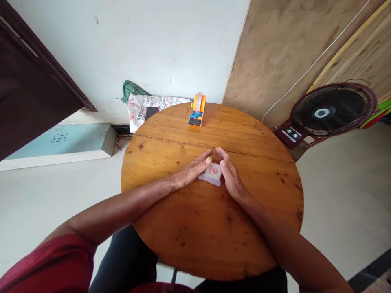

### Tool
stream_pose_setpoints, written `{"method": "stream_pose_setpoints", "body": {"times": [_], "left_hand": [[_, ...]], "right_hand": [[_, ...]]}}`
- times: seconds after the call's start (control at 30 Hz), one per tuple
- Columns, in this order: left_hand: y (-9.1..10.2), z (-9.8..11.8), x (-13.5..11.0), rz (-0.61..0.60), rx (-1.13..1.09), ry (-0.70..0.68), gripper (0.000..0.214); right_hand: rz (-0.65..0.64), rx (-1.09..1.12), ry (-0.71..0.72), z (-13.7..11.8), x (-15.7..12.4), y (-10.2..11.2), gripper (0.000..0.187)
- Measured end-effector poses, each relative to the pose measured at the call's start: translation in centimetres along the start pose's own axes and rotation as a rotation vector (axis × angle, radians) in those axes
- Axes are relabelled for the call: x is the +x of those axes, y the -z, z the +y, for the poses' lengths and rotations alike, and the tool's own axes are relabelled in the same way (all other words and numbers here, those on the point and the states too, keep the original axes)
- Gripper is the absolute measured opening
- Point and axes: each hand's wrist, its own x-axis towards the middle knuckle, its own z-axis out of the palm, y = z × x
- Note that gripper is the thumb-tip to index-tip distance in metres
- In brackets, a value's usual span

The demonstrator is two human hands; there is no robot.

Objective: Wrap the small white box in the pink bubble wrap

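A small box with red print (pixel 214 170), wrapped in clear plastic that looks like bubble wrap, lies near the middle of the round wooden table (pixel 195 228). My left hand (pixel 195 167) rests along its left side, fingers stretched out and thumb at the box's upper left edge. On the other side my right hand (pixel 229 173) stands on its edge with the fingers straight, its thumb close to the box's right edge. Both hands are open and flank the box without gripping it. Whether the palms touch the wrap cannot be made out.
An orange and blue tape dispenser (pixel 197 110) stands at the table's far edge. Behind the table lie a white printed sack (pixel 140 108) and a green bag (pixel 132 90). A dark red fan (pixel 332 110) is at the right, a pale blue-topped box (pixel 70 140) at the left.
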Motion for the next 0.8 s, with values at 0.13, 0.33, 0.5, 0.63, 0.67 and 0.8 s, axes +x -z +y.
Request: {"method": "stream_pose_setpoints", "body": {"times": [0.13, 0.33, 0.5, 0.63, 0.67, 0.8], "left_hand": [[-0.1, -0.1, -0.1, -0.054, 0.021, -0.025, 0.088], [-0.1, -0.2, -0.2, -0.091, 0.011, -0.037, 0.084], [0.0, 0.0, -0.3, -0.090, -0.008, -0.028, 0.084], [0.0, -0.3, 0.0, -0.034, -0.093, -0.011, 0.087], [0.0, -0.5, 0.2, -0.022, -0.128, -0.010, 0.089], [0.1, -1.0, 0.5, 0.002, -0.215, -0.027, 0.092]], "right_hand": [[-0.074, -0.047, 0.008, -0.2, -0.3, 0.0, 0.069], [-0.136, -0.084, 0.003, -0.4, -0.5, 0.1, 0.070], [-0.107, -0.064, 0.013, -0.5, -0.3, 0.3, 0.067], [-0.052, -0.069, 0.013, -0.5, -0.1, 0.6, 0.062], [-0.038, -0.070, 0.010, -0.5, 0.0, 0.7, 0.061], [-0.049, -0.093, 0.008, -1.0, 0.2, 1.1, 0.055]]}}
